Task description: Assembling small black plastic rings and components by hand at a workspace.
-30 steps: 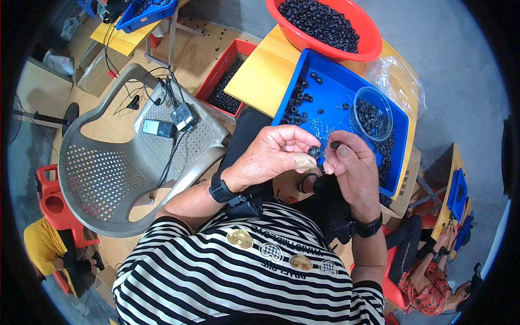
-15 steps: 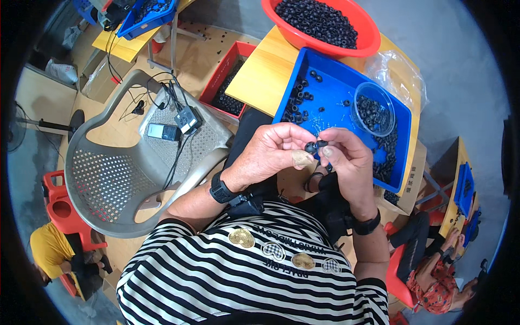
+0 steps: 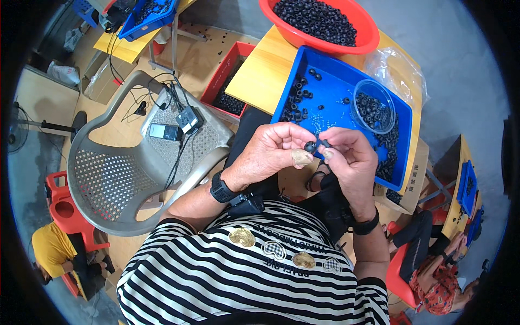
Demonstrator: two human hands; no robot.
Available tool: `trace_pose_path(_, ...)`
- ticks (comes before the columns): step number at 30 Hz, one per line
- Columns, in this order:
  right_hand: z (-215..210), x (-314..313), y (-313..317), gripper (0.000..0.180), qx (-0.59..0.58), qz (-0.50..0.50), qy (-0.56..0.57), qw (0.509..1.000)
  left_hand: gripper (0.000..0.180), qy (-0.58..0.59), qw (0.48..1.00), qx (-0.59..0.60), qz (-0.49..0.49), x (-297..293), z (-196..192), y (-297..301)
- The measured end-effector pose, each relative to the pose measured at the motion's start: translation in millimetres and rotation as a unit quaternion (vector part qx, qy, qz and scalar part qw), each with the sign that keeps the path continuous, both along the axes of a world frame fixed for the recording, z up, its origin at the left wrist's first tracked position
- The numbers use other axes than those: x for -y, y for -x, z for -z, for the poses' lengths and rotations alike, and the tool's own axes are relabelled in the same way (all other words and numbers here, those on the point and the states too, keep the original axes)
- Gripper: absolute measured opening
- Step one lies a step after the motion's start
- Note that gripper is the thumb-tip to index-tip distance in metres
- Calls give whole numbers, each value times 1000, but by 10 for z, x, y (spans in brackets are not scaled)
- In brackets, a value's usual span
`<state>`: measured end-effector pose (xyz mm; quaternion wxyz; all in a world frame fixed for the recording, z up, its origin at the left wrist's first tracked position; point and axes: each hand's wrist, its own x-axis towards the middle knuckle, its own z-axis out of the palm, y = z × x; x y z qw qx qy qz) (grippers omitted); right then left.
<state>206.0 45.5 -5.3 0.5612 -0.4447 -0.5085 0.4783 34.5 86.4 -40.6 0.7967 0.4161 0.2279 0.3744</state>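
My left hand [image 3: 271, 149] is closed in a pinch on a small round black part [image 3: 310, 147] with a hole in its face. A tan covering wraps the thumb of that hand. Just to the right, my right hand [image 3: 353, 158] pinches a second, smaller dark piece [image 3: 323, 143], with a narrow gap between the two parts. Both hands are over the near edge of a blue tray [image 3: 338, 73]. Loose black parts [image 3: 295, 103] lie in the tray, along with a clear round tub [image 3: 374, 107] holding more of them.
Behind the tray stands a red basin [image 3: 319, 24] heaped with black parts on the yellow table [image 3: 254, 76]. To the left are a grey plastic chair [image 3: 116, 173] with cables and devices on it, and a red box [image 3: 225, 81]. Other people sit at both sides.
My right hand has shifted slightly right, drawing its dark piece away from the round part. My left hand stays in nearly the same place.
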Motion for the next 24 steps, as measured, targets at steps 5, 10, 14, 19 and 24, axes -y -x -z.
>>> trace_pose_path(5,-45,-2,-79,20,-9,-19,-30,999,28,-12,1000,-1,1,2,-5,3)
trace_pose_path(10,-75,-11,-142,18,9,-54,-26,998,28,-9,1000,-13,1,5,-12,7)
trace_pose_path(14,-127,8,-126,16,4,-45,64,997,27,-10,1000,1,3,6,-11,14)
trace_pose_path(19,-11,-47,-104,16,10,-55,34,998,27,-4,1000,13,6,1,-3,16)
trace_pose_path(24,19,-71,-102,18,52,-40,36,997,27,-8,1000,9,2,0,-14,38)
